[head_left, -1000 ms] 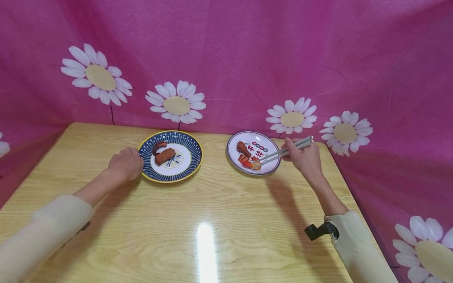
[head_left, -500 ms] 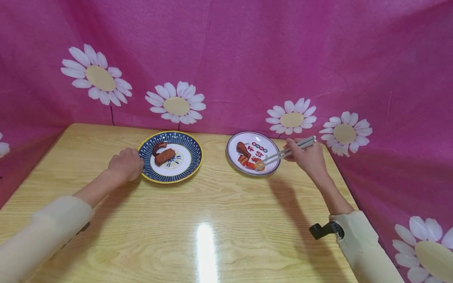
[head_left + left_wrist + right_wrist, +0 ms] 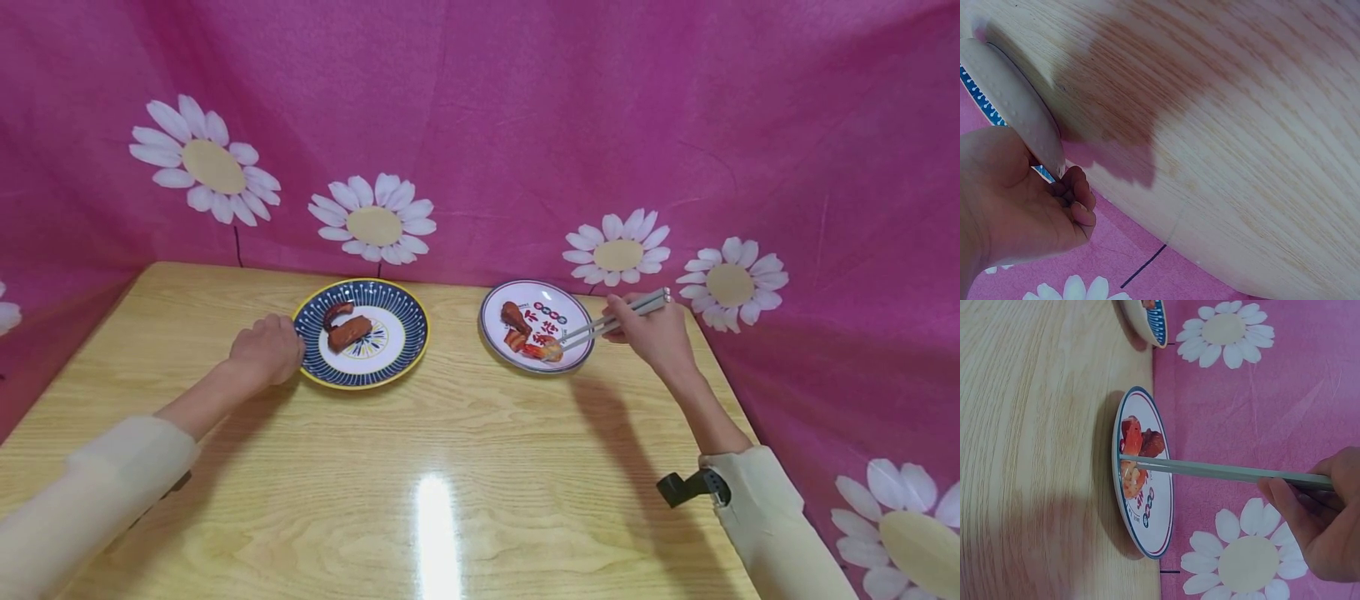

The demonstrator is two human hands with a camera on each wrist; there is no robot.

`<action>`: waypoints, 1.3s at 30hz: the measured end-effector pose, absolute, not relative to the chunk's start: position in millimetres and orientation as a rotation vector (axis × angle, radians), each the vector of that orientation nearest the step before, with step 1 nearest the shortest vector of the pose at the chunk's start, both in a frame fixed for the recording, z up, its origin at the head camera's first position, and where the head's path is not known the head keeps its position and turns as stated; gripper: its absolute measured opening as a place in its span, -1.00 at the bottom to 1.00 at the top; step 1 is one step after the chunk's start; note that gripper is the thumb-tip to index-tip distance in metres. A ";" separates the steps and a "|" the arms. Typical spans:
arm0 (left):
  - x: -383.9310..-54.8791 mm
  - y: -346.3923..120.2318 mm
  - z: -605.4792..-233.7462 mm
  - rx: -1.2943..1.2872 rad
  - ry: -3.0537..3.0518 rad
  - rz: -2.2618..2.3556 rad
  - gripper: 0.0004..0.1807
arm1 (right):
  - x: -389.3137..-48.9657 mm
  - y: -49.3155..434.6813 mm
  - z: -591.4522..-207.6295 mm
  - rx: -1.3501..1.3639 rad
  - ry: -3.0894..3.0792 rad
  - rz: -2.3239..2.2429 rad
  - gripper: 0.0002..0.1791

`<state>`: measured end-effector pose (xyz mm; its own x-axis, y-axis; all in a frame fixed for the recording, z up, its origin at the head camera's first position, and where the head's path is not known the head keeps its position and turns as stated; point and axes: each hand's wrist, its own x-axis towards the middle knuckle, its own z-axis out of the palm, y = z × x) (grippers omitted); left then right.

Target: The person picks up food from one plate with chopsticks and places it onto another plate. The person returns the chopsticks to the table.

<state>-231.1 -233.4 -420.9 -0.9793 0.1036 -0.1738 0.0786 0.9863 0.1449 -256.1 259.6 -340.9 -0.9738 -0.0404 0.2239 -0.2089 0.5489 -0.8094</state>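
Note:
My left hand (image 3: 267,348) grips the left rim of a blue-and-white patterned plate (image 3: 408,358); in the left wrist view its curled fingers (image 3: 1082,200) pinch the plate's edge. On that plate lie a brown piece of meat (image 3: 349,333) and a dark red curled piece (image 3: 339,312) like a tentacle. My right hand (image 3: 654,333) holds a pair of pale grey-green chopsticks (image 3: 637,307). Their tips meet a peeled-looking orange shrimp (image 3: 551,350) on a white plate (image 3: 573,321) with red printed characters. Beside the shrimp sit a small drumstick (image 3: 514,316) and a striped reddish slice (image 3: 514,339).
Both plates stand near the back edge of a light wooden table (image 3: 360,483). A pink cloth (image 3: 487,125) with white daisies hangs close behind them and along the sides. A black wrist mount (image 3: 693,487) sits on my right sleeve.
Over the first half second the right hand and chopsticks shift slightly right, and the shrimp slides right with their tips, showing more of the striped slice. The left hand stays put on the plate.

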 end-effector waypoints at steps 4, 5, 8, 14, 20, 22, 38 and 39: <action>-231.2 -233.5 -420.8 0.135 2.950 0.214 -0.59 | -255.7 260.0 -341.4 0.201 -2.610 1.401 -0.60; -231.2 -233.6 -420.7 0.136 2.950 0.212 -0.59 | -255.5 260.2 -341.5 0.202 -2.613 1.397 -0.59; -231.3 -233.5 -420.4 0.139 2.946 0.207 -0.59 | -254.4 260.6 -341.4 0.207 -2.615 1.387 -0.60; -232.2 -232.8 -420.5 0.138 2.942 0.210 -0.58 | -251.6 260.3 -340.2 0.210 -2.627 1.390 -0.55; -233.1 -232.3 -420.9 0.138 2.940 0.206 -0.58 | -253.6 259.8 -338.3 0.181 -2.597 1.476 -0.56; -233.4 -232.2 -421.3 0.140 2.938 0.205 -0.57 | -253.9 258.4 -337.0 0.178 -2.587 1.487 -0.55; -232.6 -233.7 -419.3 0.136 2.933 0.201 -0.57 | -256.1 220.9 -324.1 0.344 -2.579 1.554 -0.63; -232.3 -233.6 -419.3 0.137 2.933 0.203 -0.57 | -256.1 217.4 -323.5 0.350 -2.571 1.570 -0.64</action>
<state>-232.3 -233.6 -419.3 -0.9760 0.1058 -0.1905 0.0786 0.9863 0.1452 -256.1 217.4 -323.5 -0.9674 -0.1390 0.2115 -0.2516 0.4390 -0.8625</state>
